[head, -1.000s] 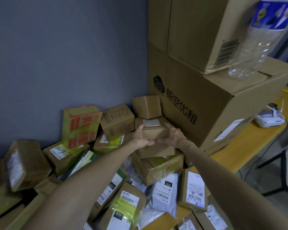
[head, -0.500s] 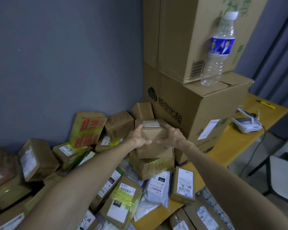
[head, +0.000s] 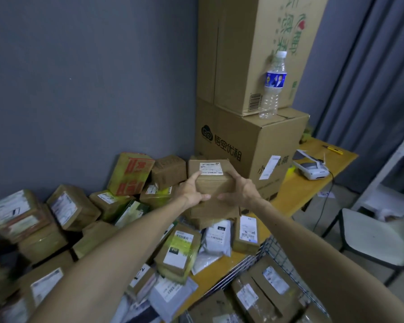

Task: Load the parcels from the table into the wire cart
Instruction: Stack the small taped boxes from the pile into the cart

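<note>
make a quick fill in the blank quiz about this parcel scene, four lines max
1. The left hand and right hand grip the box, whose label faces ____.
2. The bottle stands ____ on a carton.
3. Its cap is coloured ____.
4. The cart at lower right is made of ____.

Missing words: up; upright; white; wire

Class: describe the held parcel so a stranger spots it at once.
Find the stacked cartons by the wall. Before the lower one is a brown parcel, white label on top. Only it is gripped by left hand and right hand.
</note>
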